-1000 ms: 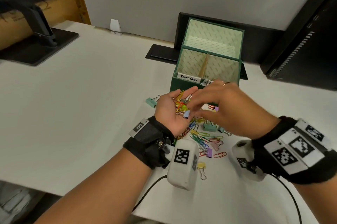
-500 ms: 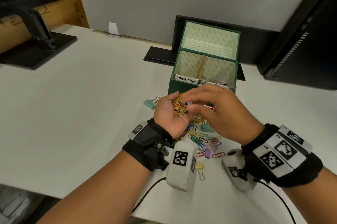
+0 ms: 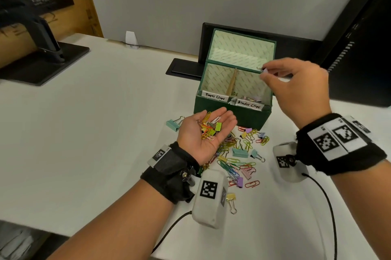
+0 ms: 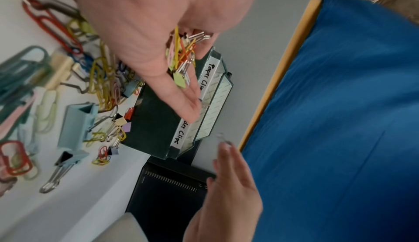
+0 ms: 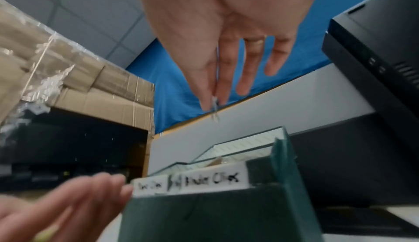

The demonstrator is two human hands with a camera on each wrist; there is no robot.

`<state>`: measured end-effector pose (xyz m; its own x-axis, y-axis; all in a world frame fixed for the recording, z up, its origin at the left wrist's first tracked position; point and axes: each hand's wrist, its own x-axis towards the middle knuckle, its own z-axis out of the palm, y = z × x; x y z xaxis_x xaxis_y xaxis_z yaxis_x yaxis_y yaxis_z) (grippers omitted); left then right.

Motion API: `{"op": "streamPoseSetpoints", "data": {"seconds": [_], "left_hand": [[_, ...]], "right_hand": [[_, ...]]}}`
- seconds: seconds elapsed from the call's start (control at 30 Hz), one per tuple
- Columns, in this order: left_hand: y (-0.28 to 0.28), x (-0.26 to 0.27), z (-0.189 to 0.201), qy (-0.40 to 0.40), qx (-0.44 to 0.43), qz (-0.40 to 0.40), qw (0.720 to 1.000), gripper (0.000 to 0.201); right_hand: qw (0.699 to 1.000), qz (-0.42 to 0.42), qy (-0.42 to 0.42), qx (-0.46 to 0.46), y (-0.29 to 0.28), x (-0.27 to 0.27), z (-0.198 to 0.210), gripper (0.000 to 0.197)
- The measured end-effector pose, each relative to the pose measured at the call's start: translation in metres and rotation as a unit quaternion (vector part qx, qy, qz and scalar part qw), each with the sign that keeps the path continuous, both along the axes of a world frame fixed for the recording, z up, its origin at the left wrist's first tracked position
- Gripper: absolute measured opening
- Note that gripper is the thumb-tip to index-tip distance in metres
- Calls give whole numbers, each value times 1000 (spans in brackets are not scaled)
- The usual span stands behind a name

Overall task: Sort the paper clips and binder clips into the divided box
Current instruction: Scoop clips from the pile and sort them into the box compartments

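The green divided box [image 3: 228,109] stands open on the white table, labelled "Paper Clips" on the left and "Binder Clips" on the right. My left hand [image 3: 206,133] lies palm up in front of the box, cupping a small heap of coloured clips [image 3: 209,127], also seen in the left wrist view as clips [image 4: 181,54]. My right hand [image 3: 296,82] hovers above the box's right compartment and pinches a small binder clip [image 3: 262,70] between thumb and forefinger; the same binder clip [image 5: 214,109] shows blurred in the right wrist view. A few binder clips [image 3: 249,98] lie in that compartment.
A pile of loose paper clips and binder clips [image 3: 239,154] is spread on the table before the box. A teal binder clip [image 3: 174,124] lies to the left, a yellow one [image 3: 231,200] near my left wrist. A monitor stand [image 3: 48,52] sits far left, dark equipment [image 3: 359,48] at right.
My right hand picked a small binder clip out of my left palm and carried it up and right, over the box's right compartment. My left palm has opened flatter.
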<state>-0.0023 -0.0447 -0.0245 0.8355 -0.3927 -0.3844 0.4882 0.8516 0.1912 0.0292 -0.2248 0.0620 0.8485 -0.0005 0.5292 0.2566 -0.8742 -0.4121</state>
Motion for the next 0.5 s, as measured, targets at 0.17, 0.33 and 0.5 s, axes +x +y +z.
{"op": "streamPoseSetpoints", "data": {"seconds": [0.17,0.33,0.5], "left_hand": [[0,1,0,-6,4,-2,1000,43],[-1,1,-2,-31,7,-2,999,47],[-1,0,-4,-39,18,-17,999,58]], "right_hand": [[987,2,111,-114,6,-4,-13,28],[979,115,120,-119,34,-34,-16,10],[955,90,150,-239,51,-42,-21,15]]}}
